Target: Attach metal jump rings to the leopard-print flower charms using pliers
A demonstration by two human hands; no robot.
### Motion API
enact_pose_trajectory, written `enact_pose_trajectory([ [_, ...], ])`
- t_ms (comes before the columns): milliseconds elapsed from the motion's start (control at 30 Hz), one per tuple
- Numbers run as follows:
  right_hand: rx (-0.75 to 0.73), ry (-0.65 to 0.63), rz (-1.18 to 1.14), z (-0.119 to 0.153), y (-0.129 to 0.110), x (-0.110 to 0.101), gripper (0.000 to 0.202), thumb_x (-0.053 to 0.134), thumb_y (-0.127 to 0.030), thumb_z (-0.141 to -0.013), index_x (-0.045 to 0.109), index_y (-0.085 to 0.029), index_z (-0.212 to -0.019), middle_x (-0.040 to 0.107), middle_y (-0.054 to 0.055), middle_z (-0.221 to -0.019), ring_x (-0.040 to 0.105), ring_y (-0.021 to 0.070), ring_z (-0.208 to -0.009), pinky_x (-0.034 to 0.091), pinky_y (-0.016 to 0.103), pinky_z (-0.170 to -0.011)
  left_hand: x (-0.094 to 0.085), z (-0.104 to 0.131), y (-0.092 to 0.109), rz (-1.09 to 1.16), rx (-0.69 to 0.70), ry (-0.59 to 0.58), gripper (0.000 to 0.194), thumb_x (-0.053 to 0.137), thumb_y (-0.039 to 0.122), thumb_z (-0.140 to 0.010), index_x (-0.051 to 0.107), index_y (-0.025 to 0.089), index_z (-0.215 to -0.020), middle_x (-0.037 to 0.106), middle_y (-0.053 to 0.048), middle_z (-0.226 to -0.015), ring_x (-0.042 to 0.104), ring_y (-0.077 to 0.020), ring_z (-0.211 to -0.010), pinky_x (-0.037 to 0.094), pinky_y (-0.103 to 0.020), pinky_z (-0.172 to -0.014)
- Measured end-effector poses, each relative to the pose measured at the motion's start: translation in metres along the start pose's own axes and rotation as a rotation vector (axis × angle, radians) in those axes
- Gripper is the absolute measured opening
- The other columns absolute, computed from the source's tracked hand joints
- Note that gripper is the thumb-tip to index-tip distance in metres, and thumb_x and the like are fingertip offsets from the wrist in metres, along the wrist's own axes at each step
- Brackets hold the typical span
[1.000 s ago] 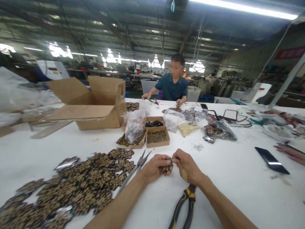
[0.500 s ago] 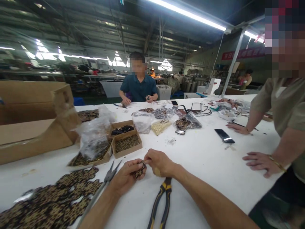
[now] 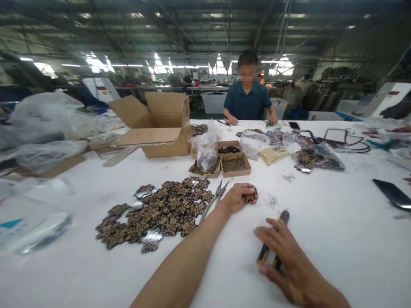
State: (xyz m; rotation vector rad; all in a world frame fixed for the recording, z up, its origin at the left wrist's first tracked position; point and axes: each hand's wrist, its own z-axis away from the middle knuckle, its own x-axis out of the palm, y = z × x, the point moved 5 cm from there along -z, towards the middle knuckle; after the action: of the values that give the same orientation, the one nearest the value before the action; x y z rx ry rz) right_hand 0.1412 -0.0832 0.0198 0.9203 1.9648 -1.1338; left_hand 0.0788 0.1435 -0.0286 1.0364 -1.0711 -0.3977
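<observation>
My left hand [image 3: 236,199] is closed around a small leopard-print patch [image 3: 249,196] with a dark edge. Over black-and-yellow pliers [image 3: 284,216] hovers my right hand [image 3: 289,254], its fingers apart around the handles; whether it touches them I cannot tell. The pliers lie on the white table, jaws pointing away from me, handles partly hidden by the hand. Beside my left forearm are long-nosed pliers [image 3: 219,191] with slightly parted jaws. To their left spreads a pile of leopard-print patches [image 3: 173,201]. Tiny metal bits [image 3: 271,201] are scattered between my hands.
Beyond my left hand stand small cardboard trays [image 3: 236,172] of brass-coloured studs and dark pieces. Plastic bags [image 3: 255,143], an open carton [image 3: 167,143] and a phone [image 3: 392,193] are on the table [image 3: 337,239]. A person [image 3: 247,100] sits opposite, hands on the tabletop.
My view has turned left, bringing the whole patch pile into sight. My right hand has left the patch and moved back over the black-and-yellow pliers, fingers opening. The left hand still holds the patch.
</observation>
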Motion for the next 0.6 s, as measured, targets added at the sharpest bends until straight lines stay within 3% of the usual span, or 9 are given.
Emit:
enact_pose_trajectory([
  [67,0.002,0.018,0.012,0.013,-0.007,0.013,0.055,0.071,-0.041,-0.085,0.056,-0.028,-0.136,0.061,0.011,-0.133,0.042,0.0418,-0.136,0.026,0.071,-0.112,-0.002,0.001,-0.001,0.004,0.006,-0.004,0.029,0.079,0.027,-0.071,0.062,0.009,-0.087,0.07,-0.013,-0.079,0.065,-0.0174,-0.061,0.044,-0.027,-0.057],
  [133,0.056,0.047,-0.012,0.021,-0.002,0.016,0.031,0.071,-0.038,-0.084,0.066,-0.03,-0.114,0.067,0.009,-0.12,0.048,0.0407,-0.131,0.026,0.072,-0.112,-0.003,0.001,-0.002,0.009,0.019,-0.002,0.03,0.079,0.027,-0.071,0.062,0.009,-0.087,0.07,-0.013,-0.078,0.066,-0.0178,-0.06,0.045,-0.027,-0.056],
  [200,0.106,0.058,-0.059,0.028,0.006,0.013,0.006,0.068,-0.033,-0.086,0.066,-0.028,-0.089,0.069,0.008,-0.106,0.053,0.0381,-0.126,0.03,0.069,-0.112,-0.004,0.002,-0.003,0.016,0.029,0.002,0.031,0.079,0.027,-0.07,0.062,0.009,-0.087,0.07,-0.013,-0.078,0.066,-0.0182,-0.06,0.045,-0.027,-0.056],
  [267,0.117,0.073,-0.1,0.035,0.011,0.01,0.012,0.064,-0.029,-0.088,0.06,-0.027,-0.077,0.068,0.008,-0.1,0.054,0.0363,-0.124,0.038,0.064,-0.109,-0.003,0.002,-0.005,0.023,0.026,0.005,0.033,0.081,0.028,-0.069,0.062,0.008,-0.088,0.07,-0.013,-0.078,0.067,-0.0183,-0.06,0.045,-0.027,-0.056],
  [367,0.178,0.18,-0.045,0.047,0.016,0.003,0.005,0.066,-0.031,-0.087,0.063,-0.028,-0.089,0.064,0.011,-0.115,0.054,0.0368,-0.122,0.048,0.058,-0.1,-0.002,0.001,-0.007,0.025,0.014,-0.001,0.034,0.081,0.029,-0.069,0.062,0.008,-0.088,0.071,-0.013,-0.077,0.067,-0.0178,-0.06,0.046,-0.027,-0.055],
  [433,0.286,0.246,0.07,0.053,0.021,0.001,0.031,0.068,-0.035,-0.084,0.063,-0.027,-0.114,0.061,0.015,-0.125,0.056,0.0377,-0.118,0.05,0.058,-0.096,-0.001,0.0,-0.007,0.025,0.017,-0.01,0.033,0.081,0.028,-0.069,0.063,0.008,-0.087,0.071,-0.013,-0.077,0.067,-0.0178,-0.059,0.046,-0.026,-0.055],
  [500,0.405,0.235,0.175,0.055,0.026,0.0,0.051,0.068,-0.039,-0.082,0.057,-0.025,-0.13,0.062,0.017,-0.123,0.059,0.038,-0.111,0.052,0.057,-0.09,0.0,0.0,-0.007,0.03,0.025,-0.011,0.032,0.081,0.027,-0.068,0.063,0.008,-0.087,0.071,-0.013,-0.077,0.067,-0.018,-0.059,0.045,-0.026,-0.054],
  [600,0.587,0.147,0.195,0.054,0.04,-0.005,0.053,0.069,-0.041,-0.077,0.062,-0.023,-0.127,0.069,0.015,-0.106,0.065,0.0367,-0.095,0.054,0.054,-0.081,-0.001,0.001,-0.007,0.037,0.033,-0.002,0.033,0.082,0.027,-0.067,0.063,0.008,-0.086,0.071,-0.013,-0.076,0.067,-0.0183,-0.058,0.046,-0.027,-0.053],
])
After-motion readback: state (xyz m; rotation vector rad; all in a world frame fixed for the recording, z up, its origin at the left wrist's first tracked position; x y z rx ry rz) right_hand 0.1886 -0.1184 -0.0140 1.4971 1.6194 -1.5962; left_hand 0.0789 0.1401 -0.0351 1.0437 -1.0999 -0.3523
